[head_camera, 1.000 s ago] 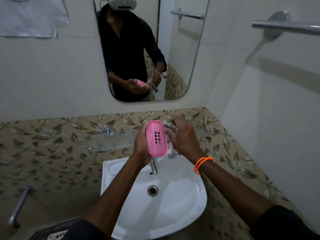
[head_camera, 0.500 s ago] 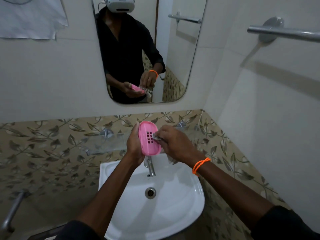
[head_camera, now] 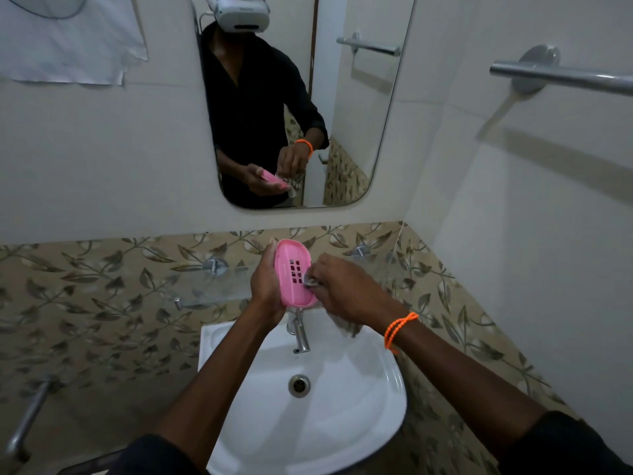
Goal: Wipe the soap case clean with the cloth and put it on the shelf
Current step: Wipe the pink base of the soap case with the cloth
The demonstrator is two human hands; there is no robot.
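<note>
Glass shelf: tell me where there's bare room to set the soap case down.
The glass shelf looks bare left of the left hand, between its metal brackets. Its middle is hidden behind both hands and the soap case; the right end is unclear.

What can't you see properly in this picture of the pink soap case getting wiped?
- Head view: most of the cloth is hidden under the right hand; only a tip on the soap case and a hanging end show.
- The case's back is covered by the left hand.
- The glass shelf is see-through and faint; the hands hide its middle.
- Any dirt on the case is too small to tell.
</note>
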